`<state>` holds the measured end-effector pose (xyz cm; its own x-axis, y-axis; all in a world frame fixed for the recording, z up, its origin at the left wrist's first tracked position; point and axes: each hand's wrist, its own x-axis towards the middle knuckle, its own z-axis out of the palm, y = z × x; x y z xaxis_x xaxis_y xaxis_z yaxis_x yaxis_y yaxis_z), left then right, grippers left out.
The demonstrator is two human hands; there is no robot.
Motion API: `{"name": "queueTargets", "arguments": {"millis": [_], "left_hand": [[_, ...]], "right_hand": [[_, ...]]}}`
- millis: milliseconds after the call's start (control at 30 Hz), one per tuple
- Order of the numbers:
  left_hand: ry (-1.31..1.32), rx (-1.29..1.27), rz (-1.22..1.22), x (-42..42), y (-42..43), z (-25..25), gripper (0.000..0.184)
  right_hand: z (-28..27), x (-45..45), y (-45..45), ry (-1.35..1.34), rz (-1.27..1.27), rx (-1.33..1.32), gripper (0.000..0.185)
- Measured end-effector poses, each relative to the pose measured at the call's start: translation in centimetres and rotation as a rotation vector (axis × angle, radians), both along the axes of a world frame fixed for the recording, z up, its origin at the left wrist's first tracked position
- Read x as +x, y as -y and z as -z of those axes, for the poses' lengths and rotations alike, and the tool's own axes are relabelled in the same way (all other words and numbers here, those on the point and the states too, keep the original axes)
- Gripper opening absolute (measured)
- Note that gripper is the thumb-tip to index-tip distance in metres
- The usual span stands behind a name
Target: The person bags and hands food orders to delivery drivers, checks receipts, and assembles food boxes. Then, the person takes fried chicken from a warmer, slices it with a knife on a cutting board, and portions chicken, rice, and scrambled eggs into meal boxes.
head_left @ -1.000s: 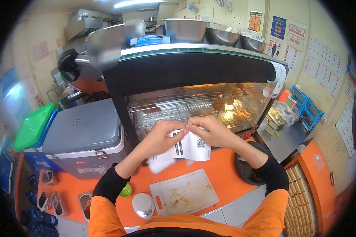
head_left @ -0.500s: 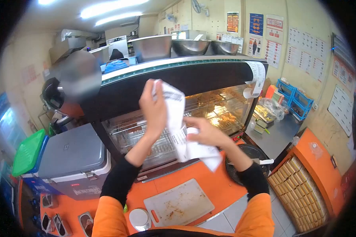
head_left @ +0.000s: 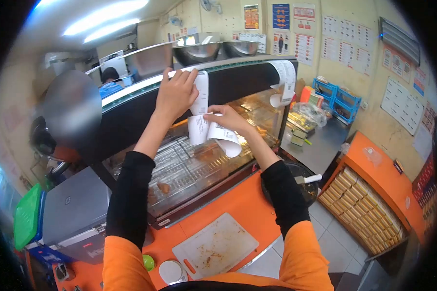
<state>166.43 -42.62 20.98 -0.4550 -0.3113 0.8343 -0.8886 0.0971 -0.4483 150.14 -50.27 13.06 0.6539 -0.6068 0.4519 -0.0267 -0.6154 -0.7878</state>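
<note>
A long white printed receipt (head_left: 200, 97) hangs down the dark front panel of the glass food warmer (head_left: 179, 160). At the panel's top edge, the fingers of my left hand (head_left: 176, 94) are closed on the receipt's upper end. Lower and to the right, my right hand (head_left: 228, 118) pinches the receipt, whose curled lower end (head_left: 226, 141) droops over the glass. Fried pieces of food and wire racks show inside the warmer. Another long receipt (head_left: 285, 77) hangs from the same edge, further right, with its bottom curled.
A stained white cutting board (head_left: 216, 247) and a round white lid (head_left: 172, 272) lie on the orange counter. Grey coolers (head_left: 75, 208) stand at left. A black round pan (head_left: 301, 186) with a white-handled tool is at right. Steel bowls (head_left: 196, 53) stand behind the warmer; a person (head_left: 110, 82) is beyond.
Both hands have moved up and left in view. The left hand has brought the receipt's upper end against the warmer's top edge. The view has shifted, showing more of the right side.
</note>
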Motion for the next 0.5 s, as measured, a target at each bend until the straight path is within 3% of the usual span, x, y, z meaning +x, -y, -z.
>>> {"name": "queueTargets", "arguments": {"millis": [67,133,200,233,333,400,500], "left_hand": [[0.037,-0.076,-0.149,-0.8,-0.1,0.6,0.031],[-0.011,-0.026,-0.307,-1.5,-0.2,0.6,0.035],[-0.071,0.141,-0.398,-1.9,-0.1,0.7,0.037],[-0.079,0.082,-0.385,-1.9,-0.6,0.8,0.037],[-0.021,-0.200,-0.434,-0.3,-0.5,2.2,0.039],[-0.058,-0.131,-0.402,-1.9,0.9,1.6,0.042],[-0.031,-0.102,-0.367,-4.6,4.6,1.9,0.046]], "right_hand": [[1.6,0.4,0.0,0.295,0.240,-0.109,0.026],[3.4,-1.1,-2.3,0.434,0.410,0.097,0.027],[6.7,-3.1,-6.1,0.489,0.363,0.147,0.025],[8.7,-4.4,-8.5,0.374,0.440,0.055,0.023],[18.6,-7.9,-14.3,0.328,0.358,0.081,0.019],[21.4,-9.7,-18.2,0.051,0.482,0.500,0.018],[23.7,-10.5,-20.0,0.138,0.537,0.482,0.018]]}}
